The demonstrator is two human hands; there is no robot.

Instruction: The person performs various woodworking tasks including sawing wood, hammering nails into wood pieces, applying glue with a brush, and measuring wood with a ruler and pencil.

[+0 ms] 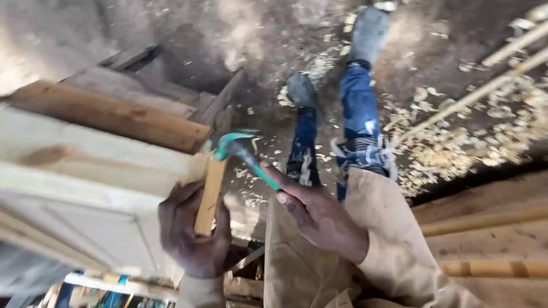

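My left hand [191, 231] grips a short strip of light wood [210, 194] and holds it upright against the end of a pale wooden frame [85, 165]. A hammer [240, 151] with a teal head and teal handle is in my right hand [319, 214]. Its head sits at the top of the strip, near the corner of the frame. A brown timber [108, 114] lies along the frame's upper edge. The picture is blurred by motion.
My legs in torn blue jeans [357, 114] and grey shoes stand on a dirt floor strewn with wood shavings [456, 148]. Wooden poles [485, 85] cross the upper right. Stacked planks [491, 228] lie at the lower right, and scrap boards [142, 63] behind the frame.
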